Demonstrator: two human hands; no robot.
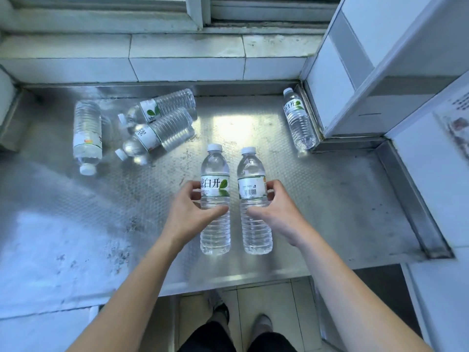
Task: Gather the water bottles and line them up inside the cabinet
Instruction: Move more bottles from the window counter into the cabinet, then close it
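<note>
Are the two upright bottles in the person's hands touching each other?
Apart. The head view shows a strip of metal counter between the left-hand bottle and the right-hand bottle along their whole height.

1 head-worn camera looks steeply down, close over the steel counter [330,199].

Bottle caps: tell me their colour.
White, seen on the bottle caps in the head view.

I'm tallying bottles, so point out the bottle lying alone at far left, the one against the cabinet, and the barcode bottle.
Far-left bottle [87,133]: head view, ribbed body.
Cabinet-side bottle [299,121]: head view, body.
Barcode bottle [252,190]: head view, label.
</note>
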